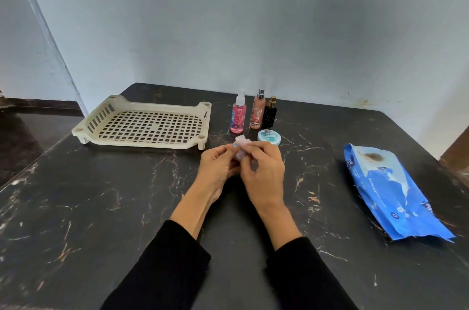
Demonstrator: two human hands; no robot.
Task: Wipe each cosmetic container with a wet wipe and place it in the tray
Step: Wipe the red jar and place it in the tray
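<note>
The person is wearing a black long-sleeved top, and both sleeves are sitting pushed back from the wrists, leaving the forearms bare. The left hand [218,165] is showing light blue polish on its thumbnail, while the right hand [264,172] is wearing no ring or watch that can be made out. The sleeve fabric is looking plain and unmarked.

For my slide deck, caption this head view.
Both hands hold a small pale item; tray empty, three bottles and jar waiting.
</note>
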